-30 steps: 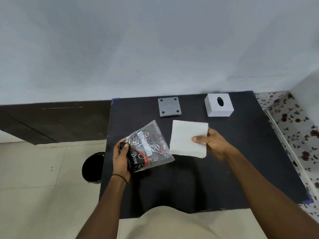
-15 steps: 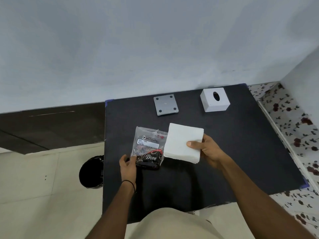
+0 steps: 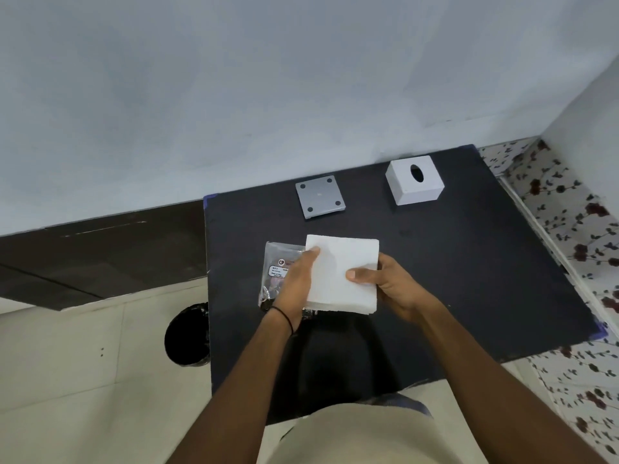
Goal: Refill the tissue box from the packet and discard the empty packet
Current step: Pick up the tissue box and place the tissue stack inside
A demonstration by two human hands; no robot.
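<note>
A white stack of tissues (image 3: 341, 272) is held above the black table (image 3: 469, 279) between both hands. My left hand (image 3: 296, 283) grips its left edge, thumb on top. My right hand (image 3: 385, 284) grips its right edge. The clear plastic packet (image 3: 278, 262) lies flat on the table under my left hand, partly hidden by the hand and the stack. The white tissue box cover (image 3: 414, 184), with an oval slot on top, stands at the table's far right. Left of it lies the grey square base plate (image 3: 320, 201).
A black round bin (image 3: 187, 336) stands on the tiled floor just left of the table. A dark low ledge runs along the wall at the left. The pale wall is close behind the table; a floral-patterned surface borders its right edge.
My left hand let go of the packet, which now lies on the table, and moved right onto the tissue stack's left edge. The stack stays in my right hand.
</note>
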